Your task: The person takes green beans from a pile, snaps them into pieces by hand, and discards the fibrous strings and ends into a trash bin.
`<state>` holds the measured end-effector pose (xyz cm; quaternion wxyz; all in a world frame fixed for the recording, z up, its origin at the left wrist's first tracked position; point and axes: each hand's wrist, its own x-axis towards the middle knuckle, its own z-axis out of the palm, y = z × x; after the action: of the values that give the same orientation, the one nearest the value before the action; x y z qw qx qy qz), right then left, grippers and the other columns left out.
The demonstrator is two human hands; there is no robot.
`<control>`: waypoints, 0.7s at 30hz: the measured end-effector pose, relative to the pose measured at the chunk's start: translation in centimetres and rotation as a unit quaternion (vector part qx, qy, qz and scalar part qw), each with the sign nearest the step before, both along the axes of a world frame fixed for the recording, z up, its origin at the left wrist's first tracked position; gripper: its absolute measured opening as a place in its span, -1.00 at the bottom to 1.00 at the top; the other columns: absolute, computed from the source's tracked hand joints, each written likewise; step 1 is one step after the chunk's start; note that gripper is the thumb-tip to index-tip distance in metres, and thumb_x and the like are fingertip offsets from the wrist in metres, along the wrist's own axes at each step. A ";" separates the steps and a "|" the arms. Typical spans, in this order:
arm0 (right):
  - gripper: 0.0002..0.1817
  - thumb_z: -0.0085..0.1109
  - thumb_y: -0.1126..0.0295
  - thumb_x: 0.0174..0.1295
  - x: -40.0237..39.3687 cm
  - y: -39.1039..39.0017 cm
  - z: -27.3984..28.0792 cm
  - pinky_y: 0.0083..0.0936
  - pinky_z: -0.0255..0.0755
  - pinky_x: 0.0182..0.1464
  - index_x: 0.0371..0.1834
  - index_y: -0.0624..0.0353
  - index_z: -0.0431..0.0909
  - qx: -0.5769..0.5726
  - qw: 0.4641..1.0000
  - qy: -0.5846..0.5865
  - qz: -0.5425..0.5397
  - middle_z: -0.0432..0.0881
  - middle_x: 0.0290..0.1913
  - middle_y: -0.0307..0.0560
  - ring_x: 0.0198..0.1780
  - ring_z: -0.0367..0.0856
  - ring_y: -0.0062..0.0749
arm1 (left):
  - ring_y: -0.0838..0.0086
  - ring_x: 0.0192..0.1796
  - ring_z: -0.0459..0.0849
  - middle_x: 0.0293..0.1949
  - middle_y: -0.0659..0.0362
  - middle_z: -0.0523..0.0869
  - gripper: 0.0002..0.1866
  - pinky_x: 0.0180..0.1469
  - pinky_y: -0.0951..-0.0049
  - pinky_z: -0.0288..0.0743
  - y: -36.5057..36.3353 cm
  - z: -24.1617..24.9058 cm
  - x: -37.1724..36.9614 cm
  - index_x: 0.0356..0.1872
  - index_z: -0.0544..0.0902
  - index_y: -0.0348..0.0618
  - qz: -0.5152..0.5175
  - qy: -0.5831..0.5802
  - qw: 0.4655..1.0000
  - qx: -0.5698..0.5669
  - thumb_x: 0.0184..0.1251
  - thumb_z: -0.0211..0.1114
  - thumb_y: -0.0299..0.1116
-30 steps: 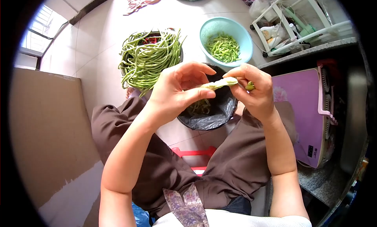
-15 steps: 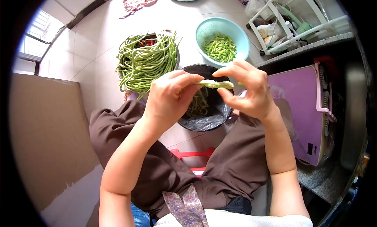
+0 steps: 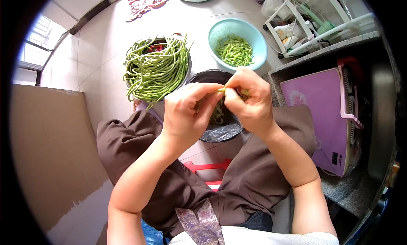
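Observation:
A short piece of green bean (image 3: 221,90) shows between my two hands, mostly covered by fingers. My left hand (image 3: 186,107) pinches one end of it between thumb and forefinger. The other end is gripped by my right hand (image 3: 250,98), its fingers curled in. Beneath both hands stands a bin lined with a black bag (image 3: 220,137), with bean scraps inside. Long green beans (image 3: 159,71) lie heaped in a round container at the left, with something red among them. Short bean pieces (image 3: 235,51) fill the bottom of a light-blue basin (image 3: 259,43) beyond the bin.
At the right, a purple board (image 3: 316,113) leans inside a stone-edged shelf (image 3: 343,198). A white rack (image 3: 296,20) with bottles stands at the upper right. Cardboard (image 3: 51,147) is on the left, and a red plastic frame (image 3: 207,165) sits between my knees.
My right hand has moved left and closed on the bean piece, its fingers curling from spread to a pinch. My left hand keeps its hold. The view has shifted slightly.

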<state>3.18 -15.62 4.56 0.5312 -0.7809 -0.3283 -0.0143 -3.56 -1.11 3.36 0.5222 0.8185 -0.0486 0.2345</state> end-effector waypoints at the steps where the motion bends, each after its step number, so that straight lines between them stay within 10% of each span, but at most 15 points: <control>1: -0.95 0.10 0.52 0.02 -0.2 -0.1 0.3 -0.55 0.33 -0.39 -0.51 0.28 0.47 0.041 0.995 0.091 -0.016 0.48 -0.53 -0.12 -0.49 0.42 -0.50 | 0.34 -0.48 0.65 -0.47 0.07 0.68 -0.90 -0.42 0.48 0.48 0.1 0.4 -0.3 -0.30 0.66 -0.23 -0.004 0.040 0.999 -0.005 0.14 0.30 -0.55; 6: -0.82 0.07 0.36 0.26 3.1 -1.6 -0.1 -0.72 0.15 -0.47 -0.18 0.23 0.51 0.382 0.824 0.416 -0.046 0.35 -0.46 -0.39 -0.49 0.22 -0.72 | 0.52 -0.45 0.64 -0.45 0.13 0.70 -0.87 -0.39 0.56 0.47 0.1 0.1 -0.8 -0.25 0.67 -0.24 -0.018 0.093 0.989 -0.109 0.17 0.30 -0.54; 12: -0.81 -0.06 0.26 0.34 2.1 -1.7 -1.5 -0.65 0.30 -0.50 -0.30 0.13 0.43 0.390 0.710 0.581 0.084 0.52 -0.37 -0.14 -0.41 0.46 -0.53 | 0.71 -0.32 0.59 -0.33 0.24 0.72 -0.83 -0.24 0.68 0.46 0.5 0.3 -0.7 -0.17 0.67 -0.31 -0.050 0.160 0.928 -0.334 0.33 0.24 -0.44; 16: -0.79 0.03 0.25 0.33 0.0 -0.6 0.6 -0.75 0.28 -0.47 -0.25 0.18 0.46 0.246 0.809 0.524 0.100 0.50 -0.45 -0.25 -0.46 0.41 -0.70 | 0.71 -0.33 0.59 -0.33 0.22 0.72 -0.80 -0.24 0.70 0.45 0.7 0.1 -0.7 -0.11 0.65 -0.27 -0.063 0.181 0.908 -0.373 0.35 0.21 -0.39; 18: -0.84 0.17 0.36 0.25 -0.4 -0.3 0.6 -0.84 0.18 -0.48 -0.18 0.17 0.50 0.094 0.963 0.249 0.048 0.45 -0.43 -0.35 -0.49 0.33 -0.77 | 0.71 -0.34 0.58 -0.32 0.23 0.71 -0.79 -0.27 0.71 0.44 0.7 0.0 -0.7 -0.09 0.64 -0.26 -0.065 0.188 0.906 -0.374 0.36 0.21 -0.37; 21: -0.83 0.28 0.46 0.16 -0.3 -0.2 0.3 -0.82 0.22 -0.38 -0.22 0.21 0.53 0.087 0.972 0.215 0.047 0.46 -0.43 -0.40 -0.43 0.32 -0.82 | 0.71 -0.34 0.58 -0.31 0.23 0.70 -0.79 -0.29 0.72 0.43 0.7 0.1 -0.7 -0.09 0.60 -0.24 -0.069 0.187 0.911 -0.361 0.35 0.22 -0.36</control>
<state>2.85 -15.80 4.89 0.6554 -0.7002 -0.2403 0.1499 -4.23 -0.41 3.51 0.7962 0.5980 0.0814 0.0418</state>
